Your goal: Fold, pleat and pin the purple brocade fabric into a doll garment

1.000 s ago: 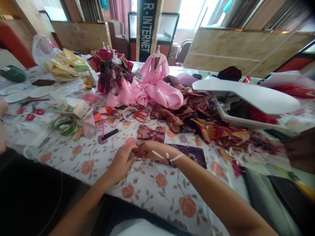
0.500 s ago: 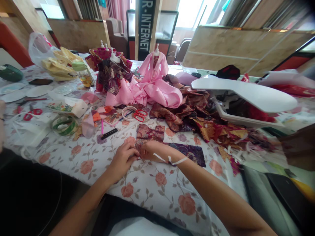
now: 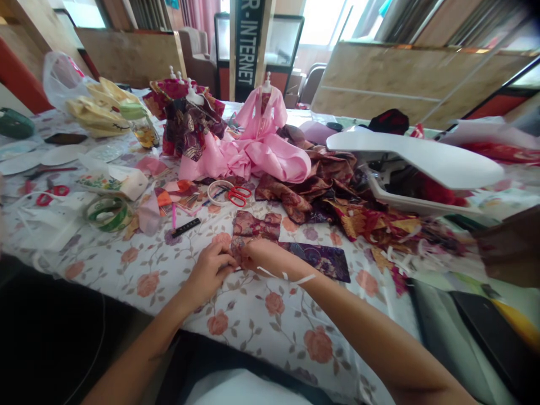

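A patterned reddish-brown brocade piece [image 3: 258, 225] lies flat on the flowered tablecloth [image 3: 169, 298], with a dark purple brocade strip [image 3: 324, 260] reaching out to its right. At the brocade's lower left edge, my left hand [image 3: 214, 265] has its thumb and fingers pinched together; whatever is between them is too small to make out. Close beside it, my right hand [image 3: 259, 256] rests bent over the brocade, its fingers curled and mostly hidden behind the hand. Strips of white tape cling to my right wrist.
Red-handled scissors [image 3: 239, 196], a black marker-like stick [image 3: 186, 227] and a green tape roll [image 3: 107, 214] lie beyond my hands. Small dress forms in pink [image 3: 264, 112] and dark clothes [image 3: 194, 124] stand behind. Fabric heaps [image 3: 329, 174] and a white open case [image 3: 413, 154] fill the right.
The view has shifted slightly. Both hands stay at the brocade's lower left edge, with hardly any change in pose.
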Demonstrator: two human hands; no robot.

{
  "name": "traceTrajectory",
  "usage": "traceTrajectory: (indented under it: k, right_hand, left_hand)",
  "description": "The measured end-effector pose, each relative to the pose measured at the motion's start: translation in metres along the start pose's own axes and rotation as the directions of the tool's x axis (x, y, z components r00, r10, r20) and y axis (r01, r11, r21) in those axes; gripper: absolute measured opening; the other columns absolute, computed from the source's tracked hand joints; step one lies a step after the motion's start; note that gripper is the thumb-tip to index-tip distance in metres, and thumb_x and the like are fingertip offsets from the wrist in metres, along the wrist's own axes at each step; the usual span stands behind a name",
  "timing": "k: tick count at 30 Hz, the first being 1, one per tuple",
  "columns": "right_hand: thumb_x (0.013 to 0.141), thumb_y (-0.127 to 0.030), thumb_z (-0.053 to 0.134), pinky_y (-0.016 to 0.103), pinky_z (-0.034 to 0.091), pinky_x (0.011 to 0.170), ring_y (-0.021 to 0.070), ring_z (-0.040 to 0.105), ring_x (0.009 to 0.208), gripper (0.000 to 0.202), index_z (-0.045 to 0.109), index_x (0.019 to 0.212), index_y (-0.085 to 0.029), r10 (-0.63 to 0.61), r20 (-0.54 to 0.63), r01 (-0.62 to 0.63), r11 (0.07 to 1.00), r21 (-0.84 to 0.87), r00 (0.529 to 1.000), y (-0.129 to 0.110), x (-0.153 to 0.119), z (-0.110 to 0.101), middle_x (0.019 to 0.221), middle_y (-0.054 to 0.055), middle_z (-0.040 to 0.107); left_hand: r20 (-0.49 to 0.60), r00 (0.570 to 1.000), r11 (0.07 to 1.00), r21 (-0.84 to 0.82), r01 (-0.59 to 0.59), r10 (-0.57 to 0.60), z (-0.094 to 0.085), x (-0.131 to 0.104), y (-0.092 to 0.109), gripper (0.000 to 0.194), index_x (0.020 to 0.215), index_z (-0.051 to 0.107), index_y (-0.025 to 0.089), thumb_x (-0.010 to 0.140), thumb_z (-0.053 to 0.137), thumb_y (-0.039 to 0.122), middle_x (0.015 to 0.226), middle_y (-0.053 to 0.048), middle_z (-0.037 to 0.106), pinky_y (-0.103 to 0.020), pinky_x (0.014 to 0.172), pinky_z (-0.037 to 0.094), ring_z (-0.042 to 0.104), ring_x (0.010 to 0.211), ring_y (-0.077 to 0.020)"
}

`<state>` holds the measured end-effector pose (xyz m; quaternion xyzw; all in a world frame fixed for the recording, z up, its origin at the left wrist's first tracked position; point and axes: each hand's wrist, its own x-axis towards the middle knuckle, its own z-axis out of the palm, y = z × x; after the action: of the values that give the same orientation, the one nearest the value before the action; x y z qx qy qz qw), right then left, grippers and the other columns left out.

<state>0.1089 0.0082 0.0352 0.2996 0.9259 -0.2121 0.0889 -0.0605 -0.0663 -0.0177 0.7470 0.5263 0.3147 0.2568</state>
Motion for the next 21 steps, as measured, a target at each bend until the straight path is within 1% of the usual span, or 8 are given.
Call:
traceTrajectory:
  k: [3,7,11,14,17,19,21]
  right_hand:
    - [0.079,-0.013,0.054,0.021,0.034,0.057,0.0117,0.054,0.062,0.015,0.069,0.075,-0.011,0.004,-0.002,-0.004,1.000,-0.006,1.000,0.001,0.001,0.001,0.075,0.008,0.068]
    - [0.080,-0.016,0.054,0.020,0.036,0.058,0.0133,0.059,0.068,0.017,0.071,0.078,-0.013,0.011,0.011,-0.011,1.000,-0.010,1.000,0.001,0.004,0.001,0.079,0.008,0.070]
    - [0.080,-0.021,0.055,0.022,0.036,0.055,0.0162,0.061,0.066,0.019,0.073,0.078,-0.015,0.058,0.022,-0.057,0.998,-0.029,0.998,-0.004,0.005,-0.004,0.076,0.008,0.071]
    - [0.080,-0.026,0.057,0.024,0.034,0.052,0.0194,0.062,0.065,0.021,0.074,0.080,-0.014,0.114,0.009,-0.113,0.992,-0.051,0.993,-0.006,0.006,-0.007,0.074,0.012,0.071]
    - [0.076,-0.034,0.064,0.026,0.033,0.051,0.0227,0.063,0.067,0.025,0.074,0.079,-0.012,0.177,-0.004,-0.177,0.982,-0.065,0.984,-0.001,0.007,-0.007,0.075,0.014,0.070]
    - [0.074,-0.042,0.067,0.026,0.032,0.051,0.0229,0.063,0.067,0.031,0.073,0.076,-0.012,0.226,-0.017,-0.226,0.972,-0.059,0.974,0.006,0.006,-0.004,0.074,0.014,0.070]
    - [0.074,-0.047,0.067,0.025,0.032,0.052,0.0209,0.062,0.066,0.034,0.072,0.075,-0.014,0.268,-0.042,-0.269,0.963,-0.018,0.963,0.013,0.003,0.001,0.072,0.012,0.069]
  left_hand:
    - [-0.005,1.000,1.000,-0.003,0.006,-0.006,0.000,0.000,0.001,0.017,0.080,0.070,0.019,0.080,0.057,0.007,0.091,-0.005,0.058,-0.035,0.082,0.042,0.053,0.090,-0.0200]
    - [-0.008,1.000,1.000,0.011,0.012,-0.012,-0.001,0.001,0.001,0.016,0.081,0.069,0.019,0.081,0.057,0.009,0.091,-0.005,0.058,-0.035,0.083,0.042,0.053,0.090,-0.0199]
    - [-0.011,0.999,0.997,0.065,-0.044,0.044,0.000,-0.002,0.000,0.017,0.081,0.071,0.021,0.084,0.056,0.013,0.093,-0.005,0.060,-0.036,0.084,0.044,0.054,0.091,-0.0202]
    - [-0.005,0.992,0.973,0.198,-0.122,0.125,0.003,-0.010,0.000,0.021,0.091,0.071,0.021,0.088,0.050,0.015,0.101,-0.007,0.061,-0.039,0.086,0.044,0.054,0.097,-0.0224]
    - [0.038,0.971,0.892,0.388,-0.231,0.235,0.007,-0.022,0.001,0.029,0.105,0.067,0.019,0.087,0.046,0.009,0.113,-0.011,0.062,-0.044,0.089,0.044,0.052,0.107,-0.0273]
    - [0.068,0.957,0.833,0.476,-0.281,0.283,0.008,-0.029,0.002,0.034,0.111,0.064,0.016,0.085,0.045,0.005,0.117,-0.014,0.061,-0.046,0.088,0.045,0.052,0.108,-0.0291]
    - [0.083,0.950,0.809,0.505,-0.301,0.302,0.005,-0.033,0.002,0.036,0.112,0.064,0.014,0.084,0.045,0.003,0.118,-0.015,0.062,-0.046,0.088,0.046,0.053,0.107,-0.0291]
